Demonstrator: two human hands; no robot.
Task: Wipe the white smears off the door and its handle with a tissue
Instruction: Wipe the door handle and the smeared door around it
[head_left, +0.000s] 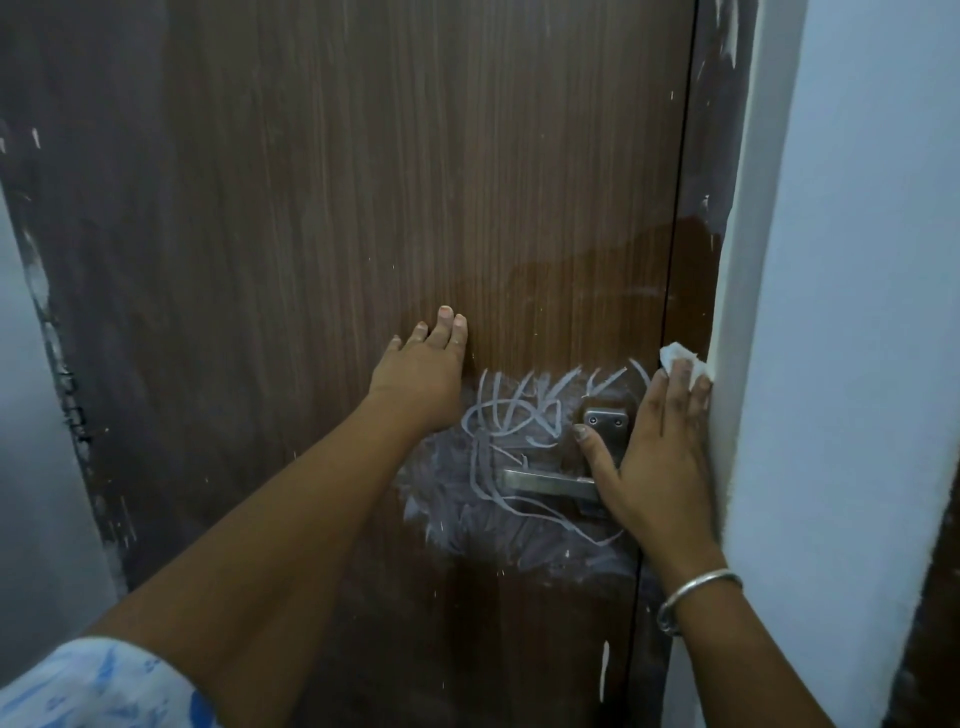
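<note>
A brown wood-grain door (337, 208) fills the view. White smears (498, 467) cover it around the metal lever handle (545, 482) and its plate (605, 418). My left hand (423, 371) lies flat on the door with fingers together, just up and left of the smears, holding nothing. My right hand (654, 452) presses a white tissue (683, 361) under its fingertips against the door's right edge, above and right of the handle. Its thumb rests beside the handle plate.
A pale wall corner (831, 364) juts out right next to my right hand. The dark door frame (696, 260) runs between door and wall. Another pale wall (31, 467) stands at the left, with rough paint flecks along the door's left edge.
</note>
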